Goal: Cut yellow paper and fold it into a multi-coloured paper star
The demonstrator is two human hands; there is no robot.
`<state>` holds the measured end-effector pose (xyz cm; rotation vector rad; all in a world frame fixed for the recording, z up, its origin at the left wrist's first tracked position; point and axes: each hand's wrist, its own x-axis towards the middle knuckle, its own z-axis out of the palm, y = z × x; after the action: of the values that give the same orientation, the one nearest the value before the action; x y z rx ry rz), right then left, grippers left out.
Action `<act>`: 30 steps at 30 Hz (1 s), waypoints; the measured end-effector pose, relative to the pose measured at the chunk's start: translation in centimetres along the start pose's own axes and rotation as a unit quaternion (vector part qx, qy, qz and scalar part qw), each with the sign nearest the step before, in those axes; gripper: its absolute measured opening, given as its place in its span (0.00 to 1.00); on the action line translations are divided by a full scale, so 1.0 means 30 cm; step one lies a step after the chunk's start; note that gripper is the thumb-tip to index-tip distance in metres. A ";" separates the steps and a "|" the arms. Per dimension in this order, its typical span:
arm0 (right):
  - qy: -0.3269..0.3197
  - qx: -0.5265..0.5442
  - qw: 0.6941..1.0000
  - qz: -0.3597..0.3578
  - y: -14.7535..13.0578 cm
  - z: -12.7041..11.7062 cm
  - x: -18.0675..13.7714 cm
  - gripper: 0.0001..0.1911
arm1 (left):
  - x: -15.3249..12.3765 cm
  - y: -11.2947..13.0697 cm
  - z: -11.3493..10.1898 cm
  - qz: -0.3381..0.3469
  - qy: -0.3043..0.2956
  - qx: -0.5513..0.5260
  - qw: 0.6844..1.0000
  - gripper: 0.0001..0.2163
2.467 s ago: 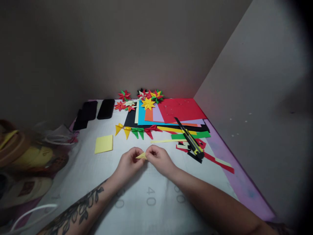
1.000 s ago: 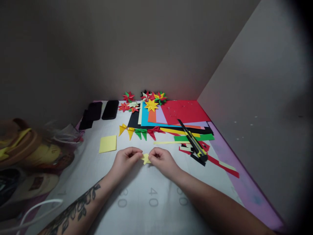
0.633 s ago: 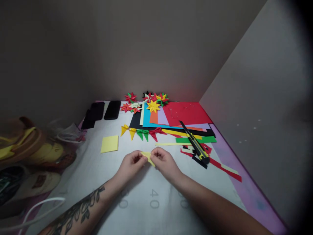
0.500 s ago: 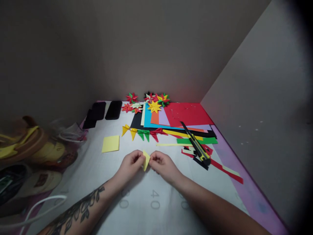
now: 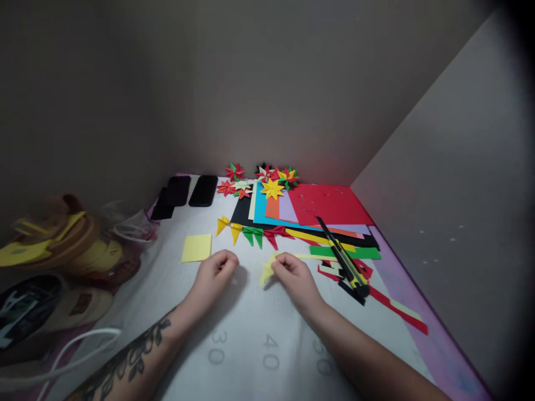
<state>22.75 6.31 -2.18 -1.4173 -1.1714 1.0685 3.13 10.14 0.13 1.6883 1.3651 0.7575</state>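
My right hand [image 5: 297, 279] pinches a small folded piece of pale yellow paper [image 5: 267, 269] by its right side, a little above the white mat [image 5: 246, 317]. My left hand [image 5: 215, 274] is apart from it, fingers curled and thumb pressed to them; nothing shows in its grip. Just beyond my left hand lies a stack of square yellow paper [image 5: 196, 248]. Past both hands stands a row of folded paper pieces: yellow ones [image 5: 236, 233], green ones [image 5: 253, 236] and red ones [image 5: 273, 235].
A utility knife [image 5: 345, 259] lies at right on paper strips and scraps [image 5: 395, 307]. Behind are coloured sheets [image 5: 326, 203] and several folded paper stars [image 5: 272, 189]. Two phone-like black objects [image 5: 203, 190] [image 5: 176, 191] lie back left. A pot-like container [image 5: 79, 239] and white cable [image 5: 79, 340] crowd the left.
My left hand has let go of the folded yellow paper and moved left of it. The paper stays in my right hand, now tilted. The whole view has shifted slightly.
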 end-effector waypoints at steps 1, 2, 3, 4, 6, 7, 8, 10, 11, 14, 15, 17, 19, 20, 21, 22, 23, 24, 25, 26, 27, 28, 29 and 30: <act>0.010 -0.045 0.999 -0.028 0.001 0.006 0.018 0.09 | 0.019 -0.010 -0.034 0.008 0.025 0.035 0.999 0.10; 0.020 -0.096 0.994 -0.055 0.002 0.018 0.039 0.08 | 0.037 -0.022 -0.070 0.021 0.038 0.077 0.996 0.10; 0.029 -0.144 0.986 -0.078 0.002 0.035 0.060 0.08 | 0.053 -0.036 -0.106 0.039 0.044 0.125 0.990 0.10; 0.037 -0.187 0.977 -0.095 0.000 0.056 0.082 0.07 | 0.068 -0.051 -0.140 0.054 0.047 0.177 0.982 0.10; 0.045 -0.261 0.956 -0.124 -0.004 0.105 0.122 0.06 | 0.088 -0.080 -0.198 0.066 0.064 0.285 0.954 0.10; 0.044 -0.295 0.945 -0.134 -0.006 0.129 0.138 0.06 | 0.093 -0.092 -0.219 0.068 0.060 0.320 0.943 0.11; 0.043 -0.325 0.935 -0.138 -0.008 0.151 0.152 0.07 | 0.097 -0.102 -0.236 0.072 0.050 0.342 0.936 0.12; 0.039 -0.381 0.913 -0.139 -0.009 0.183 0.168 0.08 | 0.098 -0.113 -0.255 0.083 0.017 0.357 0.930 0.12; 0.037 -0.406 0.902 -0.140 -0.008 0.193 0.171 0.07 | 0.096 -0.115 -0.259 0.087 -0.005 0.358 0.930 0.11; 0.045 -0.464 0.873 -0.147 0.000 0.207 0.170 0.01 | 0.091 -0.114 -0.260 0.085 -0.050 0.369 0.924 0.08; 0.050 -0.475 0.866 -0.150 0.004 0.208 0.168 0.03 | 0.090 -0.113 -0.260 0.084 -0.057 0.373 0.922 0.09; 0.056 -0.481 0.860 -0.160 0.009 0.204 0.165 0.06 | 0.089 -0.113 -0.259 0.085 -0.062 0.379 0.919 0.09; 0.050 -0.464 0.866 -0.177 0.009 0.193 0.161 0.05 | 0.089 -0.115 -0.260 0.087 -0.066 0.381 0.918 0.08; 0.045 -0.450 0.871 -0.191 0.008 0.185 0.157 0.05 | 0.090 -0.117 -0.261 0.088 -0.068 0.380 0.918 0.07; 0.039 -0.432 0.877 -0.208 0.006 0.175 0.150 0.05 | 0.091 -0.119 -0.262 0.091 -0.070 0.379 0.918 0.07; 0.030 -0.414 0.880 -0.229 0.004 0.164 0.141 0.05 | 0.093 -0.121 -0.264 0.095 -0.074 0.376 0.919 0.07; 0.017 -0.396 0.882 -0.254 0.003 0.152 0.128 0.05 | 0.094 -0.122 -0.266 0.099 -0.077 0.373 0.919 0.07; -0.001 -0.380 0.883 -0.277 0.002 0.141 0.112 0.06 | 0.096 -0.124 -0.267 0.103 -0.079 0.371 0.919 0.07; -0.024 -0.367 0.881 -0.296 0.002 0.130 0.094 0.07 | 0.097 -0.125 -0.269 0.105 -0.080 0.369 0.920 0.07; -0.049 -0.357 0.879 -0.312 0.003 0.121 0.074 0.08 | 0.099 -0.127 -0.270 0.106 -0.081 0.367 0.920 0.06; -0.073 -0.349 0.876 -0.324 0.004 0.114 0.055 0.09 | 0.100 -0.128 -0.271 0.106 -0.082 0.366 0.921 0.06; -0.097 -0.342 0.873 -0.333 0.005 0.110 0.037 0.09 | 0.102 -0.130 -0.271 0.106 -0.082 0.363 0.922 0.06; -0.117 -0.337 0.871 -0.337 0.004 0.110 0.022 0.10 | 0.103 -0.131 -0.271 0.105 -0.082 0.361 0.923 0.05; -0.134 -0.335 0.869 -0.338 0.002 0.114 0.010 0.10 | 0.104 -0.133 -0.271 0.106 -0.083 0.359 0.924 0.05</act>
<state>19.46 7.09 -2.74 -1.1813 -2.1844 0.3564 -4.93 15.28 0.46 2.4352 1.4472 0.2049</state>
